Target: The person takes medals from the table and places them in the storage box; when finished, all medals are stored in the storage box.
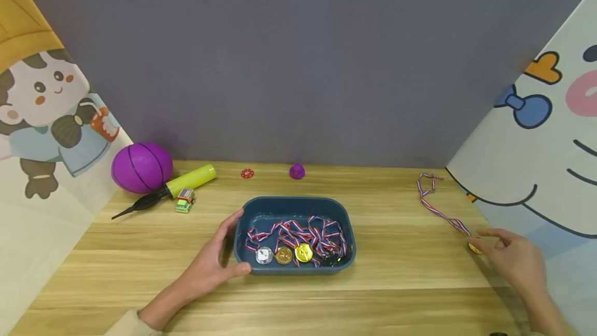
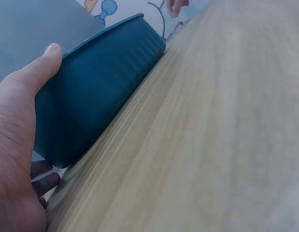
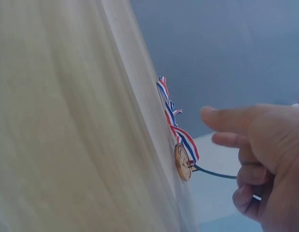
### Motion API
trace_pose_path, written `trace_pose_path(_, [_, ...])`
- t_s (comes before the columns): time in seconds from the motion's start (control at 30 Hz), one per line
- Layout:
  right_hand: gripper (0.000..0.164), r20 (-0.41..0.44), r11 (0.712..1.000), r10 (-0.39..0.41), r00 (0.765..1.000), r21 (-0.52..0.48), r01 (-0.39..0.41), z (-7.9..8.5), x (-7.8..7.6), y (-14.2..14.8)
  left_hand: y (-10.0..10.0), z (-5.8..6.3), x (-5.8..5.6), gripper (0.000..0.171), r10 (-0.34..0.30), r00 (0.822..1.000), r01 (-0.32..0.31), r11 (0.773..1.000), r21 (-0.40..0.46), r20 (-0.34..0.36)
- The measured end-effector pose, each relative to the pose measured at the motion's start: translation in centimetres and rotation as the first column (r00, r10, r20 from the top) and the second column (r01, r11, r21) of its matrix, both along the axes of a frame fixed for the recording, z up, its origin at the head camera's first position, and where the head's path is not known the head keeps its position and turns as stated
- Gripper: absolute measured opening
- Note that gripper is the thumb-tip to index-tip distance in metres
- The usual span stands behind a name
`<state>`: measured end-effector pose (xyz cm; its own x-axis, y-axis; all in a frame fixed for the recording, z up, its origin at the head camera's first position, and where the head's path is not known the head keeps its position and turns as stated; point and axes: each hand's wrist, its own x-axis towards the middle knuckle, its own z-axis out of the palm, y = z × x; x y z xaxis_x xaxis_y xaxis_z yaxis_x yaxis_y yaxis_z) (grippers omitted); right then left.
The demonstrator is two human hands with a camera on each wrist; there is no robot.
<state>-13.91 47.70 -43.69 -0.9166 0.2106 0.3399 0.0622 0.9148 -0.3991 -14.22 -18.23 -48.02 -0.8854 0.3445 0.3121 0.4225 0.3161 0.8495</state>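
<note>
My left hand (image 1: 212, 261) grips the left end of a dark blue plastic bin (image 1: 294, 270), its thumb at the front corner and its fingers along the far side. In the left wrist view, the thumb lies against the wall of the bin (image 2: 98, 92). Inside are a silver medal (image 1: 264, 255), a bronze medal (image 1: 283, 255), a gold medal (image 1: 303, 253) and tangled striped ribbons (image 1: 310, 233). At the far right, my right hand (image 1: 515, 258) hovers beside another medal (image 3: 184, 162) on a ribbon (image 1: 438, 211); thumb and forefinger are apart, with nothing between them.
At the back left are a purple ball (image 1: 142, 167), a yellow hand pump (image 1: 191, 180) with a black nozzle and a small toy truck (image 1: 185, 200). A red chip (image 1: 247, 173) and a small purple object (image 1: 297, 171) lie behind the bin. Printed panels flank the table.
</note>
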Motion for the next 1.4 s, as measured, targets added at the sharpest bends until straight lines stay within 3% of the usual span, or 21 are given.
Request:
trace_pose_path(0.33, [0.079, 0.221, 0.996, -0.072, 0.973, 0.063, 0.059, -0.4, -0.4, 2.4, 0.1, 0.1, 0.1, 0.113, 0.004, 1.0, -0.004, 1.0, -0.003, 0.015])
trace_pose_path(0.5, [0.078, 0.291, 0.995, -0.099, 0.951, 0.049, 0.089, -0.5, -0.6, 2.5, 0.1, 0.1, 0.1, 0.114, 0.002, 1.0, -0.002, 1.0, 0.009, 0.016])
trace_pose_path(0.73, [0.071, 0.269, 0.994, -0.113, 0.956, 0.043, 0.105, -0.7, -0.7, 2.0, 0.1, 0.2, 0.1, 0.113, 0.006, 1.0, -0.006, 1.0, 0.002, 0.014])
trace_pose_path(1.0, [0.064, 0.231, 0.996, -0.075, 0.97, 0.068, 0.06, -0.9, -0.8, 1.7, 0.1, 0.3, 0.2, 0.113, 0.014, 1.0, -0.014, 1.0, -0.013, 0.019])
trace_pose_path(1.4, [0.075, 0.303, 0.992, -0.125, 0.945, 0.048, 0.116, -1.0, -0.9, 2.1, 0.0, 0.2, 0.1, 0.112, 0.008, 1.0, -0.008, 1.0, -0.014, 0.001])
